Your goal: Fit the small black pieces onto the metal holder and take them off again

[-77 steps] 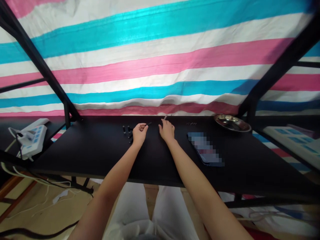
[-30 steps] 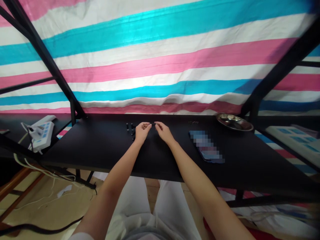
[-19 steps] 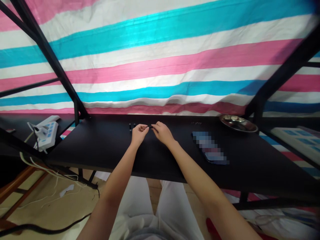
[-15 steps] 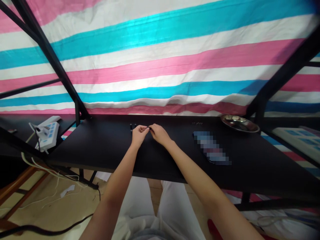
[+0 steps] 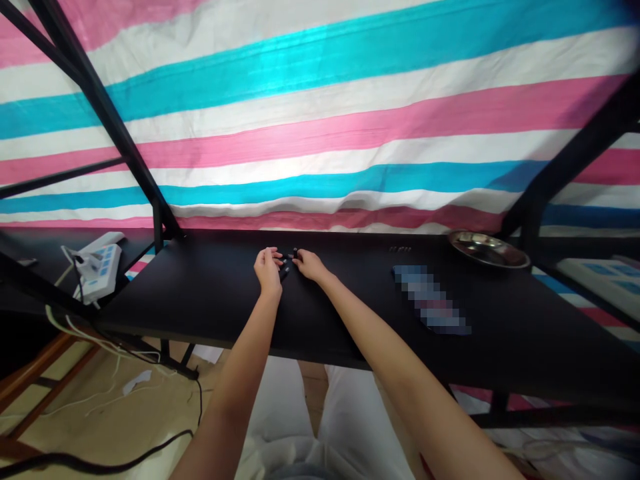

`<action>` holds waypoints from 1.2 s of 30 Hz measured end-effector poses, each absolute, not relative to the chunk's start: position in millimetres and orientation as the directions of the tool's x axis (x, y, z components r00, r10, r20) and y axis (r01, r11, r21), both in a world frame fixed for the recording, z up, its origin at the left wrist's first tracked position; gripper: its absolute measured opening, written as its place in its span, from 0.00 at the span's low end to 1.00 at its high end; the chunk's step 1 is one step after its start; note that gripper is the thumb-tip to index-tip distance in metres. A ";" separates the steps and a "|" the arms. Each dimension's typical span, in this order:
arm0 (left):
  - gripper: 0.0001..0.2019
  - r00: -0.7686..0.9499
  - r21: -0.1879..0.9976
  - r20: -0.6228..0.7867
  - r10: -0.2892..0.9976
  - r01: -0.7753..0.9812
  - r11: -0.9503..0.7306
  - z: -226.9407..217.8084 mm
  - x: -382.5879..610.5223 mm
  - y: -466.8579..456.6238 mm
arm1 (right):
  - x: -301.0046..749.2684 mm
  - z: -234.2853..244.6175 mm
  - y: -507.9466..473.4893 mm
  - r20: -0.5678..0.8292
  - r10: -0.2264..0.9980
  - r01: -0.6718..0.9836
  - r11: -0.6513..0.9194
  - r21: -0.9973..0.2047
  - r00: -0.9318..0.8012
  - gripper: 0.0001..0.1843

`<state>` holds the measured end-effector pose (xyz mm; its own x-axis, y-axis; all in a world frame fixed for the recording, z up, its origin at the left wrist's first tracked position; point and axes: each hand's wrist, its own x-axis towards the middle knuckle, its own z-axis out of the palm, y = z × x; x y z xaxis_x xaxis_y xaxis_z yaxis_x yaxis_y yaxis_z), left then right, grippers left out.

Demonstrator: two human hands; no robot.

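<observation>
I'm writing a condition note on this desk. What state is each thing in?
Left hand: fingers curled, grip unclear
Right hand: pinching a small black piece
Black cylinders: beside left hand, partly hidden
Tiny pieces: lying in a row
Phone: lying flat, screen obscured
Metal plate: right side up
Power strip: plugged into
Striped tarp: hanging, wrinkled

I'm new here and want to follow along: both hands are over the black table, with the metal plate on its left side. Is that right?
Not quite: the head view shows the metal plate on the right side. The left hand and right hand are indeed over the black table.
</observation>
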<state>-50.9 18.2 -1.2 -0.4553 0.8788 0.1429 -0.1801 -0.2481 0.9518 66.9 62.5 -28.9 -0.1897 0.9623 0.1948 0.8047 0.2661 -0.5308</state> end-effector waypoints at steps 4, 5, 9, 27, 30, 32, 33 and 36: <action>0.17 -0.447 0.956 0.138 0.884 -0.175 -0.237 -0.8 -48.5 16.5 | 66.1 -27.6 63.6 0.172 0.964 0.823 0.263 -0.504 -0.203 0.05; 0.16 -0.446 0.956 0.136 0.885 -0.175 -0.235 -0.6 -48.3 16.3 | 66.4 -27.0 63.5 0.169 0.963 0.826 0.268 -0.497 -0.211 0.05; 0.14 -0.455 0.955 0.154 0.877 -0.159 -0.250 0.5 -48.1 14.7 | 72.4 -25.4 59.8 0.151 0.961 0.823 0.275 -0.497 -0.230 0.09; 0.20 0.575 0.355 0.283 0.768 0.681 -0.640 -35.7 -5.7 -11.1 | 158.2 -41.5 -13.4 0.105 0.992 0.952 0.104 -0.288 -0.076 0.28; 0.21 0.589 0.281 0.232 0.774 0.721 -0.633 -32.3 -6.1 -12.0 | 160.6 -36.6 -14.3 0.074 0.992 0.942 0.122 -0.313 -0.103 0.28; 0.21 0.592 0.271 0.229 0.773 0.723 -0.635 -30.7 -6.1 -12.4 | 162.1 -35.4 -14.4 0.071 0.991 0.934 0.134 -0.333 -0.117 0.27; 0.21 0.594 0.270 0.231 0.770 0.722 -0.638 -30.3 -6.1 -12.5 | 162.8 -35.4 -14.3 0.072 0.990 0.930 0.137 -0.340 -0.119 0.27; 0.21 0.599 0.274 0.240 0.764 0.713 -0.645 -29.9 -6.4 -12.3 | 164.1 -36.6 -13.5 0.076 0.990 0.924 0.137 -0.356 -0.118 0.26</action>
